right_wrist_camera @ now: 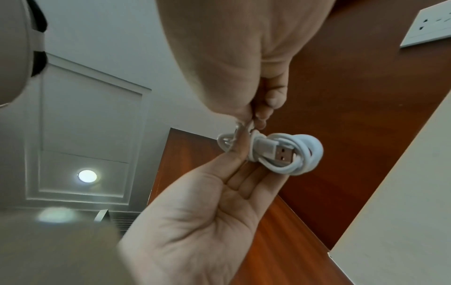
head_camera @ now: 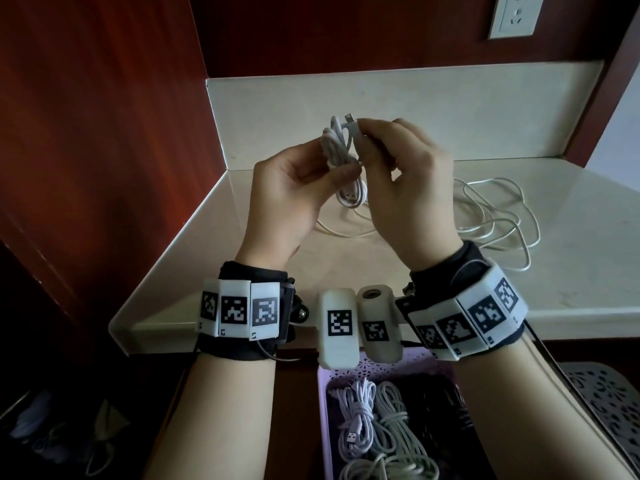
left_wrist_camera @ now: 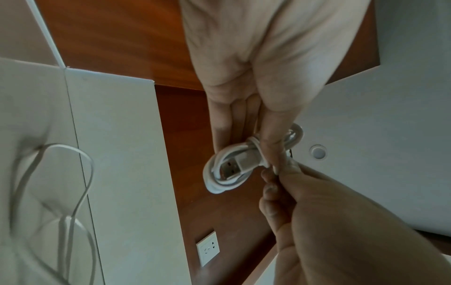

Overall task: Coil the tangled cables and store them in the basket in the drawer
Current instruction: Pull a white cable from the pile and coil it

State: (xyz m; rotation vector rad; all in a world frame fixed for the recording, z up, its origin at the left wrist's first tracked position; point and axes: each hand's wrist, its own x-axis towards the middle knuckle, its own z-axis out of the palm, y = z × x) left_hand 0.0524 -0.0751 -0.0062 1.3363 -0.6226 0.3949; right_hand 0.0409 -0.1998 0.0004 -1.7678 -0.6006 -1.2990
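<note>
Head view: loose white cable (head_camera: pixel 498 216) sprawls on cream countertop (head_camera: pixel 571 244).

Two hands are in view, a left hand (head_camera: pixel 287 188) and a right hand (head_camera: pixel 412 188), and between them they hold one coiled white cable (head_camera: pixel 341 161). One loose white cable (head_camera: pixel 495 216) sprawls on the one pale countertop (head_camera: pixel 571 237), though whether that tangle is a single cable or more cannot be told. One purple basket (head_camera: pixel 323 393) holds at least two coiled bundles (head_camera: pixel 377 427); further ones may lie in its dark part. One patterned grey basket (head_camera: pixel 602 403) sits beside it. One wall socket (head_camera: pixel 516 13) shows above
</note>
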